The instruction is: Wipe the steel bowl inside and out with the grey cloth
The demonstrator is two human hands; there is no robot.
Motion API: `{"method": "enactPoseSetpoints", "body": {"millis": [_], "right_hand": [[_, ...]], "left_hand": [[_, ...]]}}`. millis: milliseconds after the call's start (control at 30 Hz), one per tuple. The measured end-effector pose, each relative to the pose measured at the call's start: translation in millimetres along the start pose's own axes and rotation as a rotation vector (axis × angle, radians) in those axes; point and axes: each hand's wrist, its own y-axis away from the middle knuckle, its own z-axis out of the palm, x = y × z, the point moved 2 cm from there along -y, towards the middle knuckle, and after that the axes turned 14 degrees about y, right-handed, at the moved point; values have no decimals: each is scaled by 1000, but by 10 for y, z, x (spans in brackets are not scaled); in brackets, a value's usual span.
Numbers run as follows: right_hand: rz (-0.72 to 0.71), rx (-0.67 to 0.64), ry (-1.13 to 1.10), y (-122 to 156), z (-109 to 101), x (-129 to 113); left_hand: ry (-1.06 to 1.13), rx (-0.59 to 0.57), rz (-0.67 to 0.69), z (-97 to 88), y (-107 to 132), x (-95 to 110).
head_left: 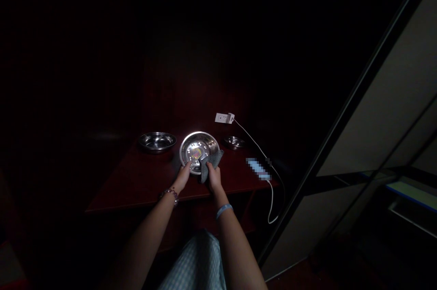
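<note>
Dark red surface (136,180), dimly lit. Steel plate (199,149) tilted up near its front edge; left hand (182,177) grips the plate's near rim. Right hand (214,177) closed on grey cloth (211,162), pressed against plate. Second plate (157,140) left, small bowl (234,142) right.

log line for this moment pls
left hand grips steel plate rim | right hand presses grey cloth on it | red table
</note>
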Motion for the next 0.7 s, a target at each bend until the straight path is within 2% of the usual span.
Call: {"method": "enactPoseSetpoints", "body": {"millis": [133, 367, 700], "right_hand": [[77, 0, -69, 23, -2, -47], [108, 11, -130, 21, -3, -102], [88, 4, -135, 43, -3, -101]], "left_hand": [[3, -43, 23, 12, 4, -7], [-40, -159, 82, 0, -6, -46], [-4, -67, 40, -15, -37, -72]]}}
